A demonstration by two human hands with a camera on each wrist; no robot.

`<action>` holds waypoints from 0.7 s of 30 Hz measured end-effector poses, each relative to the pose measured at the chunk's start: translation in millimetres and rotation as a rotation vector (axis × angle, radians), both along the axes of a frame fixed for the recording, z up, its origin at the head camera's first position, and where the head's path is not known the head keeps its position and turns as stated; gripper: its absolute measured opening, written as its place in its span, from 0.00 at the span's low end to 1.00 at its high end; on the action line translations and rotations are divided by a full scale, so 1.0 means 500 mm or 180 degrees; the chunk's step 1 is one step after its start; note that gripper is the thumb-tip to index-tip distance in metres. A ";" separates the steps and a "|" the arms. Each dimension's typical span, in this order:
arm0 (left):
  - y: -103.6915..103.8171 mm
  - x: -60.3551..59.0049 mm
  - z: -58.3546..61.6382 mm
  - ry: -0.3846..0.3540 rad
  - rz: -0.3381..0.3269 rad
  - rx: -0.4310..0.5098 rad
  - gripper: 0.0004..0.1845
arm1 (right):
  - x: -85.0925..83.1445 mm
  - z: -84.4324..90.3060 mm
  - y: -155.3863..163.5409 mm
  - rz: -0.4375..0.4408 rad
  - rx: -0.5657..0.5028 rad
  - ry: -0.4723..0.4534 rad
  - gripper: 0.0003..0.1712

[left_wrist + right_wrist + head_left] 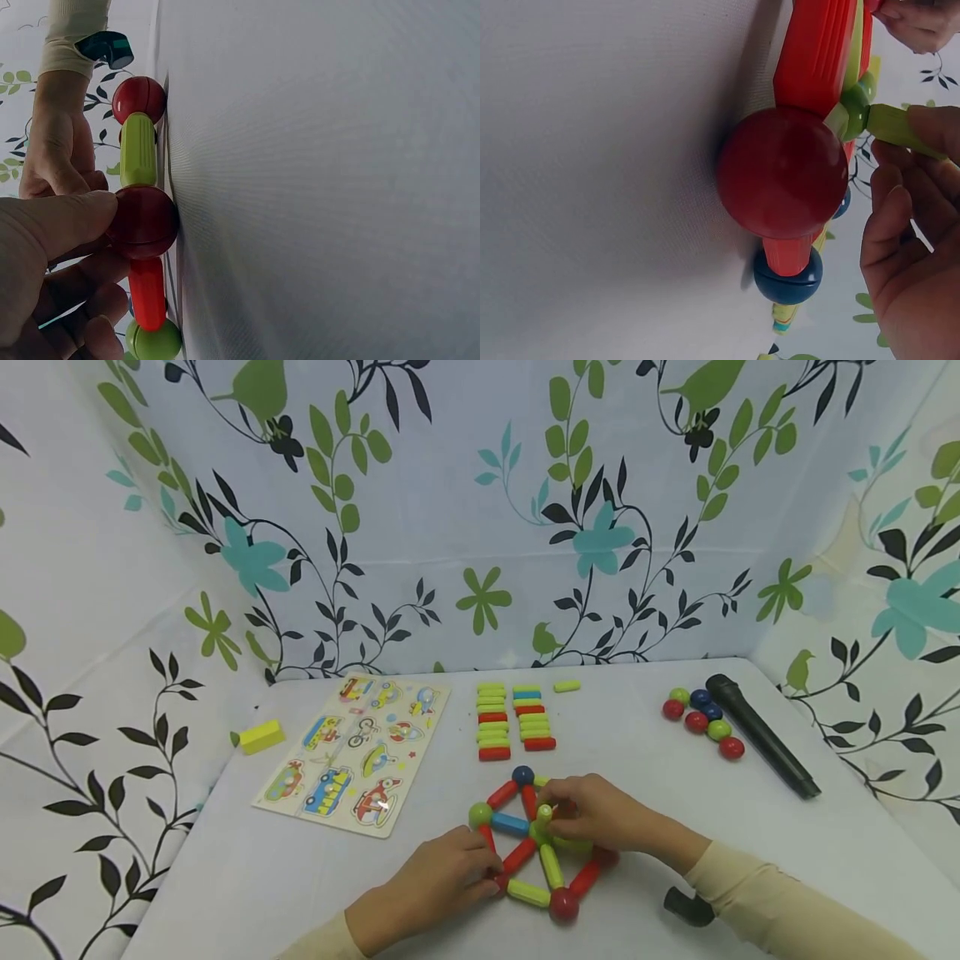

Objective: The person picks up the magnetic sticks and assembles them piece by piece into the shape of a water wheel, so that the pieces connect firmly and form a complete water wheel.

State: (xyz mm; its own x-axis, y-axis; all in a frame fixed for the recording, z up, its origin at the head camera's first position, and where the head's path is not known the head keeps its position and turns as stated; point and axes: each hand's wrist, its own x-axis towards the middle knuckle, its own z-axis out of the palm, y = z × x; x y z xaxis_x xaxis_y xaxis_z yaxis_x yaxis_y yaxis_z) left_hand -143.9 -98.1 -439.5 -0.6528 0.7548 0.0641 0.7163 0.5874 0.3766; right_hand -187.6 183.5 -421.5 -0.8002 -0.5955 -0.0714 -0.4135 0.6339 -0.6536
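A flat wheel-like frame of coloured rods and balls lies on the white table. My left hand (441, 875) is at its near left corner. Its thumb and fingers pinch a red ball (142, 223) that joins a yellow-green rod (139, 150) and a red rod (148, 294). Above the middle of the frame, my right hand (596, 812) pinches a yellow-green rod (891, 126) between thumb and finger. That rod stands up from the green centre ball (856, 111), its lower end against it. Part of the frame's right side is hidden under the right hand.
Spare rods (492, 717) lie in two columns behind the frame, with one green rod (567, 686) apart. A picture puzzle board (352, 752) and a yellow block (261, 737) are at left. Loose balls (696, 722) and a long black tube (761, 735) lie back right.
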 end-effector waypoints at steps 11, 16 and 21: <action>0.003 -0.001 0.001 0.0014 -0.0013 0.0041 0.08 | -0.012 0.018 0.024 -0.0204 0.0247 0.0219 0.20; 0.004 -0.001 0.005 0.0009 -0.0020 0.0037 0.08 | -0.067 0.045 0.152 -0.0978 0.0770 0.0934 0.19; 0.004 0.001 0.007 -0.0002 0.0013 0.0019 0.08 | -0.105 0.039 0.326 -0.1810 0.1404 0.1148 0.19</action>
